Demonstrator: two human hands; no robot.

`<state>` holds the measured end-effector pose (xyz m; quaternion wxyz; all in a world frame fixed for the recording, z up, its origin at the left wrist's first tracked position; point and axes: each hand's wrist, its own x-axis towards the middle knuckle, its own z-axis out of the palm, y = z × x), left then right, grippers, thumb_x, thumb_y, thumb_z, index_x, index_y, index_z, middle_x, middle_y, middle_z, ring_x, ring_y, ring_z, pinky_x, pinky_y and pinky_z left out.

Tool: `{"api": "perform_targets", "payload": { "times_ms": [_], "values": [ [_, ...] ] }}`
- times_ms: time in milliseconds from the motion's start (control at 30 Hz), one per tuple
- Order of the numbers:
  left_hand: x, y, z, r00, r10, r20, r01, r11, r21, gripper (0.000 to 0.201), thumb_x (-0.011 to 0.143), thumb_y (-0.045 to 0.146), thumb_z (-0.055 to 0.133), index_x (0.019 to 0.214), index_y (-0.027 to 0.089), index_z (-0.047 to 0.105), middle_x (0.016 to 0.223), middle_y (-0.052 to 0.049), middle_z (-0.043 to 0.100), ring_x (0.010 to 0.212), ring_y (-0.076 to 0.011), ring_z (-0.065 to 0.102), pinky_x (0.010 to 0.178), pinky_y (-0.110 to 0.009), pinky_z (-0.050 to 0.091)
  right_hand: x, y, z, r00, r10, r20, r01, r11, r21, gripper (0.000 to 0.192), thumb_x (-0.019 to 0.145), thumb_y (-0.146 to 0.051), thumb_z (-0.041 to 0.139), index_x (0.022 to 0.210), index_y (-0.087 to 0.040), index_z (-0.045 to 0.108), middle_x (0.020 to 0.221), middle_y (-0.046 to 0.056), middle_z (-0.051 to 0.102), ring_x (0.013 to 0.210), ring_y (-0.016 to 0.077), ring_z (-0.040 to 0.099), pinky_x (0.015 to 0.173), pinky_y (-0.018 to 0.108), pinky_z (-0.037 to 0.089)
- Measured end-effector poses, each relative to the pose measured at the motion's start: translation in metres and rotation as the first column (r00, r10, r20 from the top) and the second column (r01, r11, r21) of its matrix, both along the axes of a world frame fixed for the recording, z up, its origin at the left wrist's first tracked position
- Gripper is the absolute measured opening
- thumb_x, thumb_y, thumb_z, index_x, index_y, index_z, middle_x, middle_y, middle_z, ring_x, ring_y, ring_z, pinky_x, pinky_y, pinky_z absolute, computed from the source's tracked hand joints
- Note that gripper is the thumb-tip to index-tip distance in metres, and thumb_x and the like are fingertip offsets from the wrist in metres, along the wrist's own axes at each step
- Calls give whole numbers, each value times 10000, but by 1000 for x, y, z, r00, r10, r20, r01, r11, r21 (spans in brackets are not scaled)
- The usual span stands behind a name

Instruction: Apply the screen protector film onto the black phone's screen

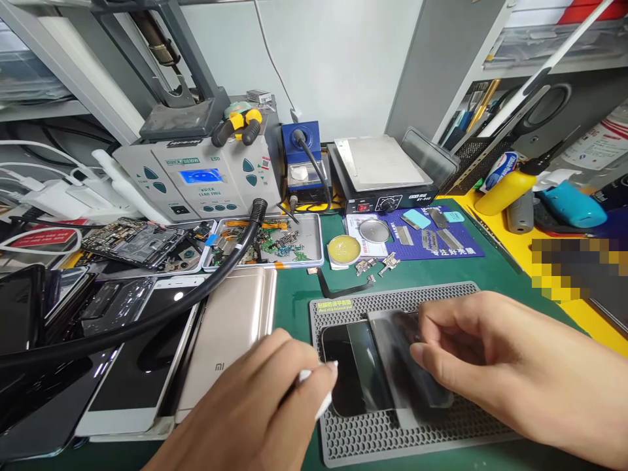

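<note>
1. Phone (343,373): dark glass face up, lying flat on the grey perforated mat (392,438), whose grip presumably keeps it from sliding
2. Film sheet (407,366): smoky, translucent, laid over the right part of the phone; its left edge crosses the glass
3. Right hand (495,366): palm down on the film, fingers close together and curled, tips pressing the sheet, apparently to hold it in line
4. Left hand (260,405): at the phone's left edge, fingers pinched shut on a small white piece (318,392), possibly a wipe or tab; cannot tell which
5. Gold phone back (230,333): face down, left of the mat, apart from the work
6. Parts tray (314,235): behind, holding flex cables and small boards
7. Rework station (196,176): at the rear, its black hose (147,320) trailing forward
</note>
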<state>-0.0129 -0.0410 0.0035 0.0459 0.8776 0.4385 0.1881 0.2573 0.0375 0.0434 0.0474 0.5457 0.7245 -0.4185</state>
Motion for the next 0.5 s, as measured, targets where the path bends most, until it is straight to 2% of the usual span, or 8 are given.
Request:
{"api": "perform_targets", "payload": {
  "times_ms": [67,200,300,500],
  "values": [
    [0,8,3,999,40,28,-39,999,-22,325,936,70,455,1203,181,602,970,-41,578,850,-140,544,738,-297,506,2,-1,0,1000,0,-2,0,1000,-1,387,928,-470,594,679,-220,433,635,-40,459,596,132,362,512,263,300],
    [10,28,6,990,97,102,-93,995,-40,310,927,32,406,1031,218,631,896,-6,559,781,-123,528,672,-289,478,3,0,1,1000,-2,8,2,1000,-19,371,921,-455,613,684,-219,452,635,-42,450,603,134,365,515,265,293],
    [18,38,5,991,70,111,-60,994,-90,290,947,38,384,917,208,617,890,-12,550,814,-137,523,686,-294,479,2,0,1,1000,-1,2,1,1000,-21,365,925,-450,611,688,-219,457,638,-44,448,605,133,364,520,265,294],
    [22,40,1,991,37,127,-23,994,-108,254,967,46,413,908,197,608,888,-15,510,798,-130,483,645,-272,433,3,-2,-5,999,-24,-29,25,1000,14,359,920,-421,638,679,-216,468,623,-51,440,587,125,359,498,256,289]
  ]
}}
